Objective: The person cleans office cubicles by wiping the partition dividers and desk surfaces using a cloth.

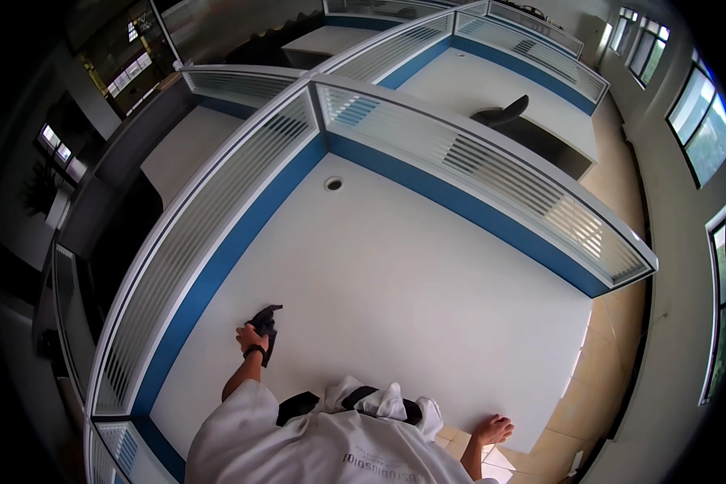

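Observation:
My left hand [252,339] is on the left part of the white desk [427,282], its fingers closed on a bunched dark cloth [267,323]. Part of the cloth sticks out beyond the fingers and along the wrist, which wears a dark band. My right hand [494,430] rests at the desk's near right edge with its fingers curled in. Nothing shows inside that hand.
Low partitions [492,169] with blue lower panels and striped glass border the desk at the left and back. A round cable hole [333,185] lies near the far corner. Another desk with a dark chair [502,113] stands beyond. Windows [699,121] line the right wall.

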Demonstrator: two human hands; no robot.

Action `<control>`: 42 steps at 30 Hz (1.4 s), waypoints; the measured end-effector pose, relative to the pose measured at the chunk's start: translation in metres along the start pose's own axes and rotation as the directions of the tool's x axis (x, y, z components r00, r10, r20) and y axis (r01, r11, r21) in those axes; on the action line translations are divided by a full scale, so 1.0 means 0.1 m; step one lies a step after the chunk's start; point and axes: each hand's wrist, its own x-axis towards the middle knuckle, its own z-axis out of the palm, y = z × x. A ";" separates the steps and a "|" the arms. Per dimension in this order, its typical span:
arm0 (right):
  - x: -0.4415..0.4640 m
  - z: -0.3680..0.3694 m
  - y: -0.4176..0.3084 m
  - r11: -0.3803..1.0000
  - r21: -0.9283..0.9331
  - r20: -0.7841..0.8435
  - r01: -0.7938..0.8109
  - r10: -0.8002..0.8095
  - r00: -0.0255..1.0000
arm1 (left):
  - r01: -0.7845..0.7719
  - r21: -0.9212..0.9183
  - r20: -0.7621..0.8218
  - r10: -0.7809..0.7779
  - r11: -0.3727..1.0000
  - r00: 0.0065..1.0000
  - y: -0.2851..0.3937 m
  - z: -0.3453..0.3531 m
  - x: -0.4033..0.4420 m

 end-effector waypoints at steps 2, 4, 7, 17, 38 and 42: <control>0.01 -0.01 0.01 1.000 -0.020 0.011 0.004 -0.004 1.000 | 0.052 -0.006 -0.039 -0.052 0.999 0.998 -0.03 0.06 0.07; 0.03 -0.03 0.02 0.999 -0.046 0.019 0.004 -0.003 1.000 | 0.084 -0.023 -0.079 -0.086 0.996 0.993 -0.06 0.16 0.20; 0.11 0.00 0.05 0.994 -0.098 0.047 -0.046 0.050 0.998 | 0.147 -0.055 -0.128 -0.153 0.988 0.980 0.02 0.09 0.32; 0.22 -0.19 -0.10 0.967 -0.173 0.191 -0.188 0.220 0.956 | -0.312 -0.243 -0.497 0.158 0.918 0.853 1.05 0.30 1.43; 0.12 -0.22 -0.40 0.988 -0.052 0.286 -0.149 0.157 0.945 | -0.927 -0.365 -0.256 0.948 0.089 0.192 2.64 0.64 -0.85; 0.04 -0.28 -0.48 0.987 0.087 0.266 -0.137 0.110 0.958 | -0.932 -0.349 -0.177 0.984 -0.093 -0.032 2.05 0.79 -1.55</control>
